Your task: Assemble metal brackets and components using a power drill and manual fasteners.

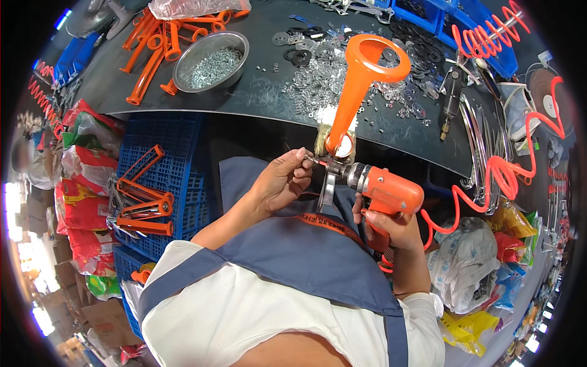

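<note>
Just right of the frame's centre, one orange pistol-grip power driver (pixel 396 192) is clamped in the right hand (pixel 396 229); the left hand (pixel 282 180) pinches its fingertips together by the driver's tip. Above stands one orange ring-ended part (pixel 350 104); upper left, one metal bowl (pixel 238 48).

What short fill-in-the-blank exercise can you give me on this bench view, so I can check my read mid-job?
1. The right hand holds a power driver whose rear housing is ____.
2. The hand close to the driver's tip is the ____ one.
3. The metal bowl of small metal pieces stands to the ____ of the tall ring-ended part.
4. The stacked plastic crates beyond the left forearm are ____.

Missing words: orange; left; left; blue.
</note>
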A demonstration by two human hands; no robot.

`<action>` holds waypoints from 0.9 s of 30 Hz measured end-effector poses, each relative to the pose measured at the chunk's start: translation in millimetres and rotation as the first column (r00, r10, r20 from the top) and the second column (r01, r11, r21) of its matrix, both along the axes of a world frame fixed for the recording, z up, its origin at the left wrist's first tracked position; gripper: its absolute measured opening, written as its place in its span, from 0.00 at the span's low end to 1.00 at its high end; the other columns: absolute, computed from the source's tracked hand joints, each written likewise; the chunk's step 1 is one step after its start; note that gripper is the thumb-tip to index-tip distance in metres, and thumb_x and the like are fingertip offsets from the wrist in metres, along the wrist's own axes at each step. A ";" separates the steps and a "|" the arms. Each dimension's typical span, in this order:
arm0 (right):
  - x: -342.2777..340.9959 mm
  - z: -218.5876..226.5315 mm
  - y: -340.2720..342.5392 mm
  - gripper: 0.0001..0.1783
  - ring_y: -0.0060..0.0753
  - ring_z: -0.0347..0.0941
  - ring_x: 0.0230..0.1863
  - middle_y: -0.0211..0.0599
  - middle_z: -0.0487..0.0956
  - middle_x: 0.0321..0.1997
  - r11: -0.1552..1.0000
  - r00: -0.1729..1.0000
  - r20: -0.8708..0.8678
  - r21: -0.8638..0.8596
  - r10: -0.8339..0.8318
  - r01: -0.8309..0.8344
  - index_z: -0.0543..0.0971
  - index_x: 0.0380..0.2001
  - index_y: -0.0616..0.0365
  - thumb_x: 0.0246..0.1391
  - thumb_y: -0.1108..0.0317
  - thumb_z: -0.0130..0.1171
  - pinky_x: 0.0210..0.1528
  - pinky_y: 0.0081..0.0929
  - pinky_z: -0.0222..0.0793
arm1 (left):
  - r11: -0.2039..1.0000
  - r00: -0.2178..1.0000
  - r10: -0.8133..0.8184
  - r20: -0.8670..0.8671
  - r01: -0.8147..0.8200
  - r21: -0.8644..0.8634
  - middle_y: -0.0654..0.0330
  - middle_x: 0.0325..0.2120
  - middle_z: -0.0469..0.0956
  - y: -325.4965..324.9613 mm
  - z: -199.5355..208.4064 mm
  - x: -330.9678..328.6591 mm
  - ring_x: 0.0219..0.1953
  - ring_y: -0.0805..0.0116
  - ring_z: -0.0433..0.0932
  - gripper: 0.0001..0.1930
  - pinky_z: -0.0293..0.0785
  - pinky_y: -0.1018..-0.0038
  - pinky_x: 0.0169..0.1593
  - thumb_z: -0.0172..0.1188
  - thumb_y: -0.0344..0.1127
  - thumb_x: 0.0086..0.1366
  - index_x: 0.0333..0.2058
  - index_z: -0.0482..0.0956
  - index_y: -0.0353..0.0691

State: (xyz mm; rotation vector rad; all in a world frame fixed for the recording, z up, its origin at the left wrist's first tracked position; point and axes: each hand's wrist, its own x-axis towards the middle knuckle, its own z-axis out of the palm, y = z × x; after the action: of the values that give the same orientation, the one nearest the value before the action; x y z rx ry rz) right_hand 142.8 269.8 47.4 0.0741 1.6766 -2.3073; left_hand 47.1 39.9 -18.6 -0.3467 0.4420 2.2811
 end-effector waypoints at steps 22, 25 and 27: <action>6.7 41.9 30.6 0.20 0.25 0.75 0.32 0.37 0.77 0.34 0.918 0.987 -0.157 0.395 0.022 0.043 0.70 0.49 0.66 0.52 0.76 0.58 0.32 0.23 0.72 | 0.809 0.850 -0.128 -0.511 -0.209 -0.550 0.71 0.24 0.67 3.7 -5.0 -3.5 0.23 0.84 0.60 0.14 0.58 0.85 0.27 0.58 0.30 0.61 0.45 0.73 0.33; -7.6 46.1 32.4 0.20 0.24 0.75 0.32 0.36 0.77 0.33 0.901 1.000 -0.020 0.432 -0.021 0.028 0.69 0.50 0.65 0.52 0.77 0.57 0.24 0.21 0.72 | 0.533 0.594 -0.435 -0.677 -0.436 -0.725 0.70 0.23 0.66 13.9 -12.7 -10.6 0.23 0.80 0.62 0.28 0.61 0.81 0.29 0.72 0.28 0.46 0.48 0.72 0.36; -20.0 42.8 32.5 0.21 0.24 0.75 0.32 0.36 0.77 0.33 0.884 0.998 0.037 0.462 0.053 -0.064 0.68 0.50 0.64 0.52 0.77 0.57 0.18 0.19 0.72 | 0.458 0.410 -0.496 -0.766 -0.626 -0.631 0.65 0.25 0.68 26.2 -9.8 -15.3 0.26 0.73 0.67 0.30 0.65 0.76 0.30 0.73 0.32 0.44 0.48 0.71 0.37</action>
State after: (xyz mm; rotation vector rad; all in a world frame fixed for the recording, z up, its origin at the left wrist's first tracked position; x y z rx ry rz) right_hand 122.8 302.4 90.2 0.1454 2.1500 -1.8053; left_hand 31.9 66.1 -28.4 0.5685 2.3836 1.8141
